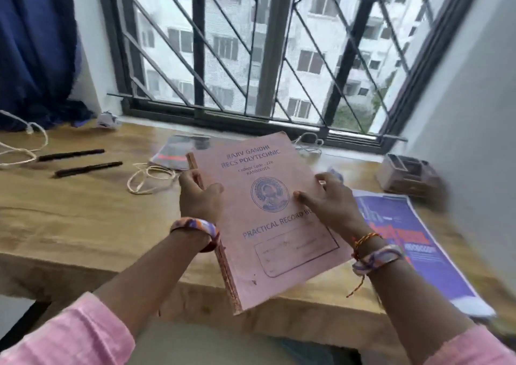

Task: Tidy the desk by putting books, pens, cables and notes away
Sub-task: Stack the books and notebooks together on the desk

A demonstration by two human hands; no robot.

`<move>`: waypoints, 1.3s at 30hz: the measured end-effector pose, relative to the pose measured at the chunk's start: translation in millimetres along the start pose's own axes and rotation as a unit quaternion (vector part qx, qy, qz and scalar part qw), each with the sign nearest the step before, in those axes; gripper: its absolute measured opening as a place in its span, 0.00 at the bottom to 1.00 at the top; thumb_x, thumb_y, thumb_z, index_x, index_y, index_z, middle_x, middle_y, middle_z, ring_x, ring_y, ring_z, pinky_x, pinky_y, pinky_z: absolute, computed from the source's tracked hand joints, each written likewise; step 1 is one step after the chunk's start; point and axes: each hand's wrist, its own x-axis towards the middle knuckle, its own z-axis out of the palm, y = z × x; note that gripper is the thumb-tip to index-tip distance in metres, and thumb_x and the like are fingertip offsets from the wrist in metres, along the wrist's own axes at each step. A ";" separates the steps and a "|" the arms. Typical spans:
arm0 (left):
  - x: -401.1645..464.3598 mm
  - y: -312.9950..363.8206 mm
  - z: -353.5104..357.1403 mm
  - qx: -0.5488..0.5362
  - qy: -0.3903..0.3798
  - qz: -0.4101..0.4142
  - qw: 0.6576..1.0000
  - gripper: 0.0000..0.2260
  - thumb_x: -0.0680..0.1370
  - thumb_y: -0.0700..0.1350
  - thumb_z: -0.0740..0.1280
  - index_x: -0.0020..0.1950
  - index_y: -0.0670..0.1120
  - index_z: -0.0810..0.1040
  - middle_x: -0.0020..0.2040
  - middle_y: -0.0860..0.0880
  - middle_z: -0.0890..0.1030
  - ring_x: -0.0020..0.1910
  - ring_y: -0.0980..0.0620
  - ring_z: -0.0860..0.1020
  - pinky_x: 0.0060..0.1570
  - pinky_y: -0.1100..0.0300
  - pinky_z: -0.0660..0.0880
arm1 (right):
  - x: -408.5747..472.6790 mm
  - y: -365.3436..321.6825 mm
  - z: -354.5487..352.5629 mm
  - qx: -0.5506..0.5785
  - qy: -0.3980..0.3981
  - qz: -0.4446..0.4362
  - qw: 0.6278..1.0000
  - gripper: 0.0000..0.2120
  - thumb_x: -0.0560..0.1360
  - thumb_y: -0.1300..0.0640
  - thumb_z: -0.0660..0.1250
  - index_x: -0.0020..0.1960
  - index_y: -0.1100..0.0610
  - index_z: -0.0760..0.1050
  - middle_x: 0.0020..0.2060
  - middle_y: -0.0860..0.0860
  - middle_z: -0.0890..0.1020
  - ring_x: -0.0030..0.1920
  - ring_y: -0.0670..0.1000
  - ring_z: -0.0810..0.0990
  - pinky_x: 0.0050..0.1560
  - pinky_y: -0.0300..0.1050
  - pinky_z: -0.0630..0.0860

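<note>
- Pink record book (268, 216), printed "PRACTICAL RECORD", is held tilted over the desk's (83, 219) near edge, its lower corner hanging out past that edge, cover facing up.
- Left hand (199, 197) is closed around the book's spine side, thumb on the cover and fingers curled under the edge.
- Right hand (326, 200) grips the book's right edge with fingers spread, thumb pressed on the cover beside the round emblem.
- Two black pens (88, 168) lie roughly parallel on the left half of the desk, well apart from the book.
- A cream cable (149, 177) sits loosely coiled just left of the left hand; another white cord (25, 146) trails at the far left edge.
- A dark glossy book (178, 152) lies flat behind the pink one, partly hidden by it.
- A purple printed sheet (413, 241) lies along the desk's right side, its near corner reaching the front edge.
- A grey organiser (410, 176), blurred, stands near the back right corner against the wall.
- Thin white wire (310, 142) rests on the window sill behind the desk.
</note>
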 end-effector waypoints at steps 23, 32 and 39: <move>-74.5 -50.1 329.2 0.258 -0.364 -0.046 0.894 0.21 0.71 0.50 0.69 0.61 0.45 0.73 0.63 0.41 0.73 0.60 0.41 0.72 0.59 0.55 0.70 | 11.7 263.6 -145.7 -0.039 0.050 0.263 0.963 0.13 0.70 0.55 0.72 0.52 0.58 0.81 0.49 0.53 0.83 0.46 0.51 0.79 0.44 0.38 0.69; -63.2 -62.5 333.6 0.295 -0.346 -0.040 0.890 0.19 0.72 0.49 0.68 0.62 0.47 0.74 0.67 0.40 0.66 0.67 0.39 0.66 0.67 0.51 0.64 | 40.2 275.1 -135.7 -0.035 0.036 0.257 0.965 0.14 0.68 0.51 0.74 0.50 0.56 0.81 0.42 0.49 0.81 0.43 0.48 0.78 0.43 0.39 0.69; -63.2 -65.5 334.5 0.238 -0.351 -0.028 0.905 0.13 0.69 0.46 0.72 0.52 0.46 0.78 0.64 0.44 0.70 0.63 0.42 0.69 0.63 0.51 0.68 | 36.1 291.8 -140.7 0.053 0.053 0.313 0.947 0.08 0.64 0.50 0.76 0.36 0.53 0.80 0.39 0.48 0.84 0.45 0.51 0.82 0.52 0.49 0.76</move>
